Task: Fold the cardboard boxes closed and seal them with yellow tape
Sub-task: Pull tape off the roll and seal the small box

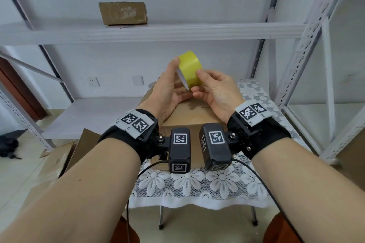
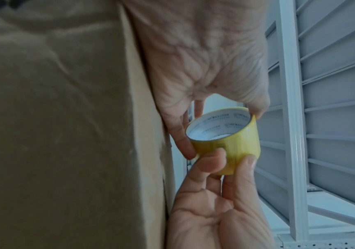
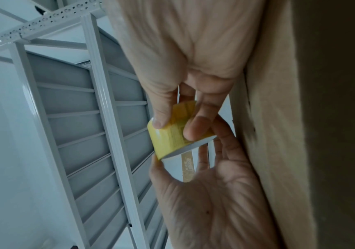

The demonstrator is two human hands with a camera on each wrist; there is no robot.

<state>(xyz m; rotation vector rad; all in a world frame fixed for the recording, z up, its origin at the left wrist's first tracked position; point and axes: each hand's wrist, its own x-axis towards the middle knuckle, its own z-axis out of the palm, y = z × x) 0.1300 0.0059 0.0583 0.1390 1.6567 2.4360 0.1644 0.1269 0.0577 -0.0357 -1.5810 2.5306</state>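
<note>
Both hands are up in front of the person, holding the yellow tape (image 1: 191,68) in the air above a closed cardboard box (image 1: 187,113). The left hand (image 1: 167,89) has its thumb on the roll's top edge and its fingers (image 2: 182,138) curled under the near rim, so the roll's white core faces that palm. The right hand (image 1: 216,89) pinches the roll's yellow outer face between thumb and fingers (image 3: 190,129). Neither hand touches the box from what I can see.

The box sits on a small counter (image 1: 197,185) draped with white flowered lace, its top flaps lying flat; whether any tape is on it I cannot tell. Behind stands a grey metal shelf (image 1: 150,32), and a second box (image 1: 123,13) rests on its upper board, well apart from the hands. More loose cardboard (image 1: 59,158) leans on the floor to the left of the counter. Black wrist cameras with square markers are strapped to both forearms.
</note>
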